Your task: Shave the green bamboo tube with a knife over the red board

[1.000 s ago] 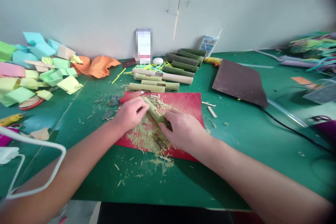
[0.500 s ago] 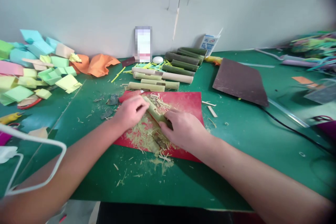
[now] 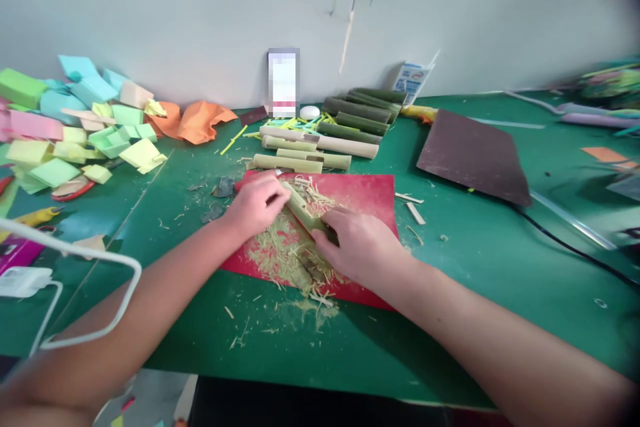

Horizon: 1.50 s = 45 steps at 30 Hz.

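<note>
A pale green bamboo tube (image 3: 301,206) with a notch cut in its upper side lies slantwise over the red mat (image 3: 367,190). My left hand (image 3: 261,201) is closed at its far end, thumb and fingers pinched together. Around the near end are the curled fingers of my right hand (image 3: 357,243), which hide that part of the tube. Bamboo shavings and dust (image 3: 273,250) cover much of the mat below and between my hands.
Behind the mat lie several cut bamboo tubes (image 3: 287,163) and dark green bamboo pieces (image 3: 357,110). A dark brown board (image 3: 473,157) is on the right, folded coloured papers (image 3: 75,133) on the left. A white cable (image 3: 95,247) loops over my left forearm.
The whole scene has shifted slightly right in view as my head turned a little left. Both hands keep their hold on the bamboo tube, with hardly any movement against the mat.
</note>
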Tool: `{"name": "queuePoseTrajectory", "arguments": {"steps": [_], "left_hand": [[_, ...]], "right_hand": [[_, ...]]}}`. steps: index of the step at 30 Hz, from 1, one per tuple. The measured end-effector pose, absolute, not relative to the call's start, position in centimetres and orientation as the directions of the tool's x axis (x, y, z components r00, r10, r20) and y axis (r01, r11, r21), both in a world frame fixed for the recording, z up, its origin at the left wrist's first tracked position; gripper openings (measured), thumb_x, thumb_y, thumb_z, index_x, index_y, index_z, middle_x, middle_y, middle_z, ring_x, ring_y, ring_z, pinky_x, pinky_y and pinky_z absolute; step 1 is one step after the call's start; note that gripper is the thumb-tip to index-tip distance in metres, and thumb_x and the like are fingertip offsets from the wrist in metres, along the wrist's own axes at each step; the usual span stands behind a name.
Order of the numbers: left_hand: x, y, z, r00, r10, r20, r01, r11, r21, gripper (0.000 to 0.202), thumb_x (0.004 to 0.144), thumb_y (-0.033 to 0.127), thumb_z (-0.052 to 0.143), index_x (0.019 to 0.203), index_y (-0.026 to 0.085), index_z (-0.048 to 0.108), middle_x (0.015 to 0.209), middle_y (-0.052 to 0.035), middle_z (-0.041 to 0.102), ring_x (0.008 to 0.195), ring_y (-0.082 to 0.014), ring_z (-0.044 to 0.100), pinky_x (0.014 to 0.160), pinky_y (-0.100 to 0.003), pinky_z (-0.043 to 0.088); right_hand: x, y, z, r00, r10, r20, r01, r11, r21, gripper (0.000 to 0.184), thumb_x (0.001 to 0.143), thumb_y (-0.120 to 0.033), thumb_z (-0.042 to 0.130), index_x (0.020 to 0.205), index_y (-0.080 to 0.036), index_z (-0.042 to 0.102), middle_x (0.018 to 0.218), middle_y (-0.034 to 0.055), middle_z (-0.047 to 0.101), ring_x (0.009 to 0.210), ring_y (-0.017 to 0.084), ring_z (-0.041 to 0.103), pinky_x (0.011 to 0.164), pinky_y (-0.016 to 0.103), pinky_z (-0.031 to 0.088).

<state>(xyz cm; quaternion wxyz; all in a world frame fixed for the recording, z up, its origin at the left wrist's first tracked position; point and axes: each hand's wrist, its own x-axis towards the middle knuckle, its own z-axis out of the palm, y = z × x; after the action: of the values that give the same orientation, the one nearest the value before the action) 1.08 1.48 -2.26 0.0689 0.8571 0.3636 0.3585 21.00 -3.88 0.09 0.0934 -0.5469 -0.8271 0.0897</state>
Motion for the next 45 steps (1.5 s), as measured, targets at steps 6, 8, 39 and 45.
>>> {"name": "queuePoseTrajectory", "arguments": {"steps": [6, 8, 39, 45], "left_hand": [[1.31, 0.87, -2.07, 0.558, 0.653, 0.512, 0.527, -0.756, 0.389, 0.011, 0.086, 0.016, 0.052, 0.078, 0.015, 0.058, 0.078, -0.004, 0.061, 0.073, -0.0131, 0.056, 0.069, -0.028, 0.047], [1.25, 0.9, -2.06, 0.531, 0.657, 0.535, 0.54, -0.749, 0.384, 0.01, 0.086, 0.015, 0.053, 0.078, 0.015, 0.058, 0.078, -0.0035, 0.061, 0.073, -0.0129, 0.056, 0.069, -0.027, 0.047], [1.72, 0.61, -2.25, 0.556, 0.677, 0.482, 0.556, -0.734, 0.389, 0.012, 0.087, 0.016, 0.051, 0.076, 0.015, 0.055, 0.076, -0.003, 0.057, 0.072, -0.0125, 0.053, 0.066, -0.025, 0.044], [1.41, 0.99, -2.43, 0.507, 0.675, 0.537, 0.575, -0.728, 0.373, 0.016, 0.087, 0.017, 0.05, 0.072, 0.015, 0.055, 0.071, -0.0021, 0.054, 0.068, -0.0126, 0.052, 0.067, -0.027, 0.045]], "right_hand": [[20.92, -3.95, 0.08, -0.384, 0.922, 0.057, 0.895, 0.386, -0.225, 0.022, 0.084, -0.032, 0.046, 0.072, -0.018, 0.056, 0.075, 0.0055, 0.061, 0.067, 0.016, 0.055, 0.058, 0.028, 0.032], [20.91, -4.0, 0.06, -0.372, 0.927, 0.054, 0.898, 0.375, -0.23, 0.022, 0.084, -0.033, 0.045, 0.07, -0.018, 0.055, 0.075, 0.0051, 0.061, 0.066, 0.016, 0.054, 0.057, 0.028, 0.032], [21.06, -3.6, -0.23, -0.376, 0.922, 0.094, 0.878, 0.387, -0.281, 0.016, 0.078, -0.035, 0.052, 0.072, -0.02, 0.049, 0.073, 0.0018, 0.056, 0.061, 0.014, 0.049, 0.053, 0.027, 0.029], [21.12, -3.58, -0.3, -0.361, 0.928, 0.089, 0.889, 0.372, -0.268, 0.016, 0.078, -0.035, 0.053, 0.071, -0.02, 0.05, 0.071, 0.0016, 0.056, 0.06, 0.014, 0.049, 0.052, 0.027, 0.029]]}}
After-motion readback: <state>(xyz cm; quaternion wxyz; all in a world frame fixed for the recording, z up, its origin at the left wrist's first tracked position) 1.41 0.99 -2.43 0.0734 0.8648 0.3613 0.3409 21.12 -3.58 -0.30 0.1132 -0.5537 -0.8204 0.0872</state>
